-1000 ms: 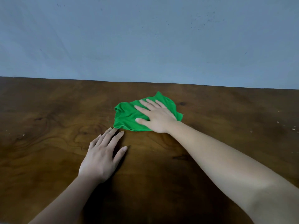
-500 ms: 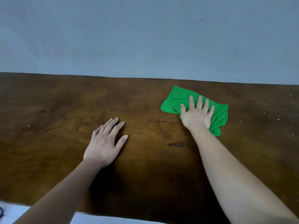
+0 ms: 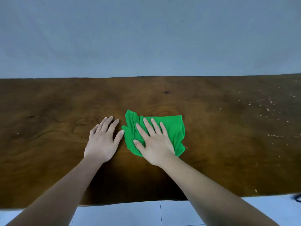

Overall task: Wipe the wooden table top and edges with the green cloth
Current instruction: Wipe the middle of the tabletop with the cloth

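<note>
The green cloth [image 3: 173, 128] lies rumpled on the dark wooden table top [image 3: 48, 121], near the middle. My right hand [image 3: 154, 142] presses flat on the cloth with straight, spread fingers and covers its near part. My left hand [image 3: 103, 140] rests flat on the bare wood just left of the cloth, its thumb tip close to the cloth's left edge.
Pale crumbs or specks [image 3: 268, 110] are scattered over the right part of the table. A grey-blue wall [image 3: 146, 38] rises straight behind the far edge. The near table edge [image 3: 133, 203] runs above a light tiled floor [image 3: 154, 214].
My right hand has slid the cloth back to the left and nearer, from the right of centre to beside my left hand. The view has tilted down, showing the near edge and floor.
</note>
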`<act>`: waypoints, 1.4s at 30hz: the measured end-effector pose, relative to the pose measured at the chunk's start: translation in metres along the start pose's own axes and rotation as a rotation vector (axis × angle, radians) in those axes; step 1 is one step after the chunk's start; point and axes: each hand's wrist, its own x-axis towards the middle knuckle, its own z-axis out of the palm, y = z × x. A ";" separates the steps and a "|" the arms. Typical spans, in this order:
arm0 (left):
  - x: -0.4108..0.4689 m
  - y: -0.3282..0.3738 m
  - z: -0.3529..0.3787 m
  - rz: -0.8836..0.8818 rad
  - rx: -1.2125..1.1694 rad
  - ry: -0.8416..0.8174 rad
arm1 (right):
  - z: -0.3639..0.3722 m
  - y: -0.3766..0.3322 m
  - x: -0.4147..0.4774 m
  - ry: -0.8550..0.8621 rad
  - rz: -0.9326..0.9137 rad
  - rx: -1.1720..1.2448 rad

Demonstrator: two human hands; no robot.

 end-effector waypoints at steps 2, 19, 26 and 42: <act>-0.001 0.000 -0.001 0.002 -0.001 -0.005 | 0.005 -0.003 -0.031 0.011 -0.015 0.019; -0.001 0.018 0.001 0.085 0.010 -0.064 | 0.021 0.055 -0.155 0.090 0.185 0.076; 0.015 0.082 0.014 0.130 0.008 -0.094 | 0.013 0.114 -0.175 0.107 0.254 0.072; 0.047 0.356 0.064 0.185 0.010 -0.107 | -0.013 0.355 -0.243 0.122 0.273 0.089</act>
